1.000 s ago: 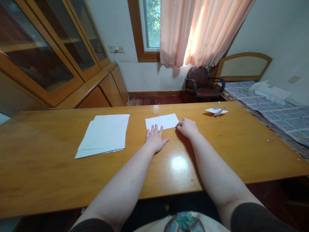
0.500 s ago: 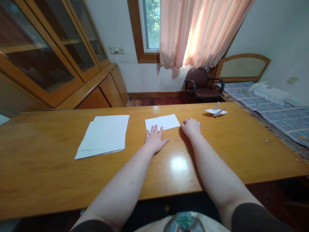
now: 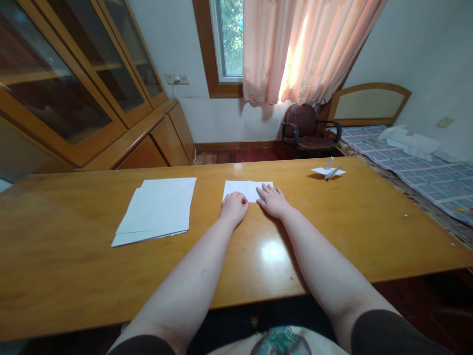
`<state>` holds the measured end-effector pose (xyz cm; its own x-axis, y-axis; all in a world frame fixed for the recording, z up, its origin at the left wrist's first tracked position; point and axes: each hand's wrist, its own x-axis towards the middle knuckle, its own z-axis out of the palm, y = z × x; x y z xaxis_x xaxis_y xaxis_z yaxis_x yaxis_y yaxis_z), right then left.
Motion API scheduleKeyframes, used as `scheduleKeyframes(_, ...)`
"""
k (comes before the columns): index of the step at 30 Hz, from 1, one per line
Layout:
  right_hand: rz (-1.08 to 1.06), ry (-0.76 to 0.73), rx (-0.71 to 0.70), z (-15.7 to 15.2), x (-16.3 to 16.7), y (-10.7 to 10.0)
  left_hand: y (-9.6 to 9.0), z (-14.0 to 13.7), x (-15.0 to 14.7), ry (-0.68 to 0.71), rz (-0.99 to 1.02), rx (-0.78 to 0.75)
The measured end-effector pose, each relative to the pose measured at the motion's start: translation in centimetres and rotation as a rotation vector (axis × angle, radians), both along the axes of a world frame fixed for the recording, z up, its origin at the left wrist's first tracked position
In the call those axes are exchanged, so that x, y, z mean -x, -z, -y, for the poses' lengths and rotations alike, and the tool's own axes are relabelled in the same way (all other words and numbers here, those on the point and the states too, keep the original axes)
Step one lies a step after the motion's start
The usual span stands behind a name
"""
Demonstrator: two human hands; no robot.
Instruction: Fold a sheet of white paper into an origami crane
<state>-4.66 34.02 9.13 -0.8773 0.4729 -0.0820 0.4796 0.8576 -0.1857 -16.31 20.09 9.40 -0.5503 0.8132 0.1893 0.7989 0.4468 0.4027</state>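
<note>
A white sheet of paper [image 3: 238,186], folded into a rectangle with a crease across its middle, lies flat on the table in front of me. My left hand [image 3: 234,207] is closed at its near left corner, fingers curled and touching the edge; the fingertips are partly hidden. On the right part of the same paper rests my right hand [image 3: 273,200], open, its fingers spread flat.
A stack of white paper sheets [image 3: 158,204] lies on the wooden table [image 3: 207,256] to the left. A folded paper crane [image 3: 328,170] stands at the far right. Beyond are a brown armchair [image 3: 301,125], a glass-door cabinet [image 3: 136,133] and a bed [image 3: 399,165].
My right hand has moved left from the paper's right corner and opened flat on it. My left hand has curled shut at the left corner. The paper has turned slightly, squarer to me.
</note>
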Motion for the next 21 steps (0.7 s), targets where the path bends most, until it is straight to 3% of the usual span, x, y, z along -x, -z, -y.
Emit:
scheduleKeyframes(14,0.001,0.000,0.000,0.0,0.2,0.4,1.0,-1.5,-1.2,-0.228,-0.035,-0.015)
scheduleKeyframes(21,0.020,-0.003,0.006,0.0,0.2,0.2,0.8,-0.7,-0.2,-0.350,0.000,-0.017)
